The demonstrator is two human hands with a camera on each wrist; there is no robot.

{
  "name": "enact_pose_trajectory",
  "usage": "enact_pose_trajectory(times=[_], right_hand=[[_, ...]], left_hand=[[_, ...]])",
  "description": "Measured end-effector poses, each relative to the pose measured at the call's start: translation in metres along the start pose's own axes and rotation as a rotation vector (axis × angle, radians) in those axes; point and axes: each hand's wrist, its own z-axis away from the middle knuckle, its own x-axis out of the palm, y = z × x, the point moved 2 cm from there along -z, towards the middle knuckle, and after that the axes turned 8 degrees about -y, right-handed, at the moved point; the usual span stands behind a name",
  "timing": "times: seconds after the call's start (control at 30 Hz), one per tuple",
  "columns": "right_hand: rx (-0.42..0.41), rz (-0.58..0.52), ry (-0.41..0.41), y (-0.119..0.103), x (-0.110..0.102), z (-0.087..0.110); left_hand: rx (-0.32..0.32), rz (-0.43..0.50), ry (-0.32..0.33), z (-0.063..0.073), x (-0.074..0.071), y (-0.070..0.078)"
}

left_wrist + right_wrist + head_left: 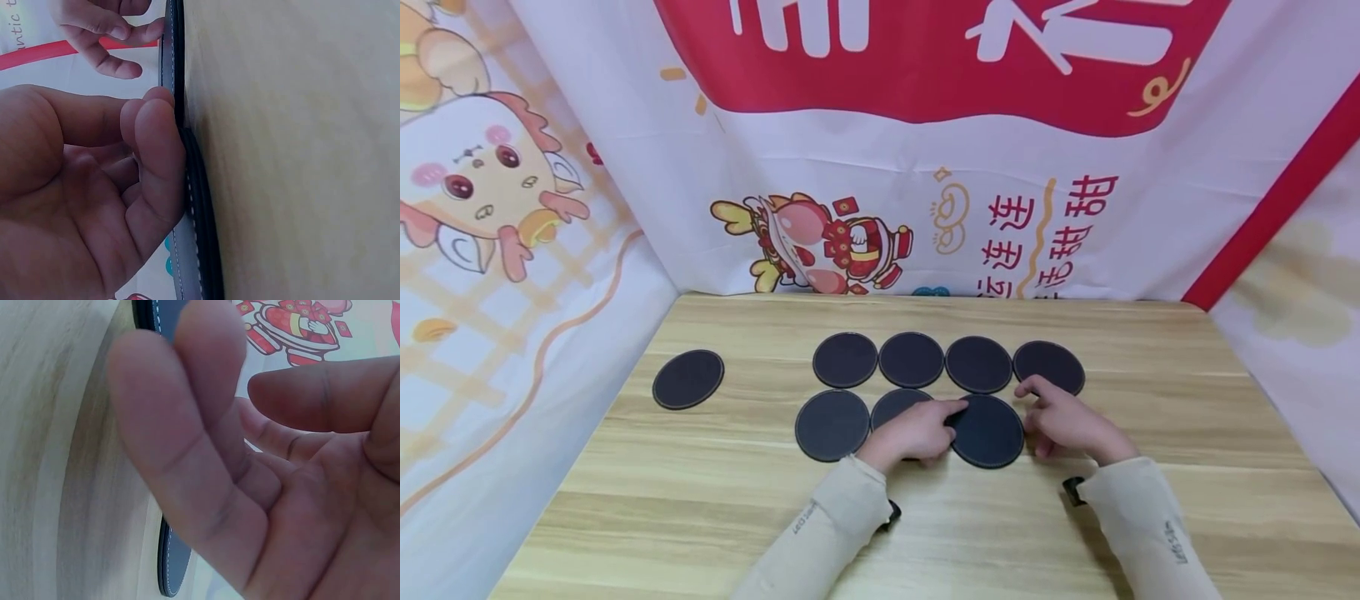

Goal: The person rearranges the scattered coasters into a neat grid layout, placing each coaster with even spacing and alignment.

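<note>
Black round coasters with pale edge stitching lie flat on the table in the head view. My left hand [917,429] reaches over the middle coaster of the near row and partly hides it. Its index fingertip touches the left edge of the near row's right coaster [988,433]. In the left wrist view, the lower fingers of the left hand [94,169] are bent against a coaster rim [203,231]. To the right of that row, my right hand [1063,421] has loosely bent fingers and holds nothing. Its index finger overlaps the far row's rightmost coaster [1048,362].
The far row continues leftward with more coasters [846,360] side by side. A coaster [832,425] ends the near row at left. One lone coaster [688,379] lies near the left edge of the wooden table [737,517]. Printed cloth [865,150] hangs behind and at both sides.
</note>
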Motion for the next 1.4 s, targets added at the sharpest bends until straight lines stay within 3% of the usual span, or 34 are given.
enact_pose_trajectory(times=[0.53,0.7,0.93,1.23,1.4], right_hand=[[0.007,0.029,-0.012,-0.0033,0.0017,0.0019],[0.010,0.041,-0.019,-0.0030,0.0013,0.0011],[0.017,0.059,-0.018,-0.0013,0.0019,0.0003],[0.025,0.077,-0.018,-0.0022,0.0022,0.0016],[0.027,0.073,-0.028,-0.0032,0.0027,0.0027]], left_hand=[[0.007,-0.101,0.047,0.0018,0.0004,0.0040],[0.004,-0.064,0.032,0.0010,0.0030,0.0039],[0.008,0.057,0.010,0.0014,0.0051,0.0016],[0.016,0.030,0.017,0.0008,0.0065,0.0026],[0.011,0.073,0.006,0.0015,0.0083,0.0027]])
